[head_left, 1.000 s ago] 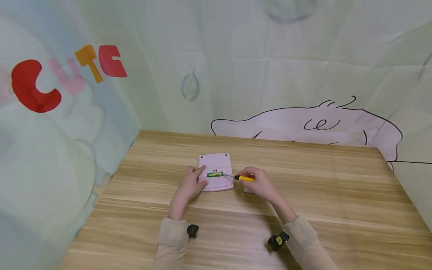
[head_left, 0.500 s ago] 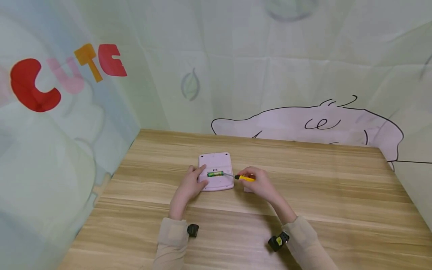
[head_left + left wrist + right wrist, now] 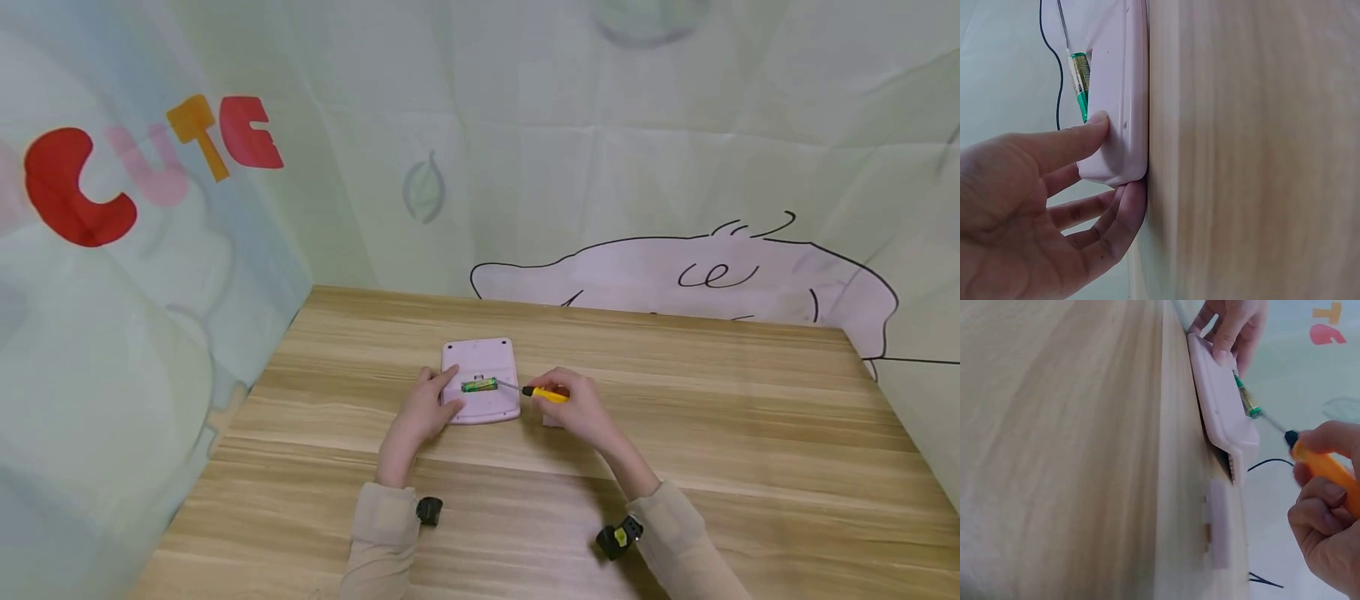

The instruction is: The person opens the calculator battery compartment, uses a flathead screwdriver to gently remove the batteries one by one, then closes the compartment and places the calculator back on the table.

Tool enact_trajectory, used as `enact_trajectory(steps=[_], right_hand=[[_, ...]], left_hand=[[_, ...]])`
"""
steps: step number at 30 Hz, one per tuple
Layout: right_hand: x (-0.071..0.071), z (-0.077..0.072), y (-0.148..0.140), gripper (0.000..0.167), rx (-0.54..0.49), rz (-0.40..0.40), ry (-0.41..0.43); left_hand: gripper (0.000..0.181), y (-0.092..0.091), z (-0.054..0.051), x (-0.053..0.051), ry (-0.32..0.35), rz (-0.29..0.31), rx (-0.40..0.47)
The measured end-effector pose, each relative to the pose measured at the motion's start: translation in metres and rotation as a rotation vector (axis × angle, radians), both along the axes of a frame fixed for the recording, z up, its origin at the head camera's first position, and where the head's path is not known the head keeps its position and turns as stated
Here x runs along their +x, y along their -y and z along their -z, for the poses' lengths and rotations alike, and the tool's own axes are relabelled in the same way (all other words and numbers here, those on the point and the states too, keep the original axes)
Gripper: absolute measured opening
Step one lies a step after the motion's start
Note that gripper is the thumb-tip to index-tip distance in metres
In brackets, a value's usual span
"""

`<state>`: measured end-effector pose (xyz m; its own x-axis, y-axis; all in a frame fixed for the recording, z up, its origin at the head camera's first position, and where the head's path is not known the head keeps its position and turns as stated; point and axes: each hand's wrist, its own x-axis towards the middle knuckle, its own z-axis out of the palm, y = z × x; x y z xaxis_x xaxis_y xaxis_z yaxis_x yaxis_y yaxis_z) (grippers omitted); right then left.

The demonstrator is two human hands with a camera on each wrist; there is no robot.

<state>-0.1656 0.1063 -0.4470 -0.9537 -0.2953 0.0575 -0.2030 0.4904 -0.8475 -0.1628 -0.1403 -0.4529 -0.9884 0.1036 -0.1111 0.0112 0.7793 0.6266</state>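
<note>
A pink device lies on the table with a green battery in its slot; in the right wrist view the battery is tilted, its near end raised. The left hand grips the device's left edge, thumb on top and fingers against the side, as the left wrist view shows with the hand. The right hand holds a screwdriver by its yellow handle. The metal shaft reaches the battery's raised end.
A small pink cover lies on the wooden table beside the device, partly hidden under the right hand in the head view. A printed curtain hangs behind and at the left of the table.
The battery's right end has risen slightly out of the slot, with the screwdriver tip shifting up a little. The left hand keeps its grip on the device.
</note>
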Motion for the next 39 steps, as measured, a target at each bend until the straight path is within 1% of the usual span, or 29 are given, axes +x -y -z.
enact_trajectory(steps=[2,5,11,17,23,32,39], right_hand=[[-0.001,-0.001,0.000,0.015,0.006,-0.001,-0.019],[-0.001,-0.004,0.000,0.016,0.015,-0.003,-0.026],[0.001,-0.003,-0.001,0.016,0.024,0.006,-0.002],[0.003,-0.003,-0.001,0.016,0.035,0.032,0.016],[0.006,-0.003,0.000,0.018,0.069,0.056,0.041],[0.008,-0.001,0.000,0.017,0.094,0.090,0.014],[0.011,-0.004,-0.005,0.016,0.119,0.108,0.011]], left_hand=[[0.056,0.000,0.000,0.000,-0.001,0.000,0.002],[0.056,0.000,-0.001,0.000,0.001,-0.004,0.006],[0.057,-0.001,-0.002,0.001,0.015,-0.009,0.011],[0.057,-0.002,0.000,0.001,0.012,-0.006,0.014],[0.057,-0.001,0.000,0.001,0.018,-0.009,0.027],[0.058,-0.001,-0.002,0.000,0.035,-0.023,0.030],[0.058,-0.001,-0.001,0.001,0.034,-0.026,0.041]])
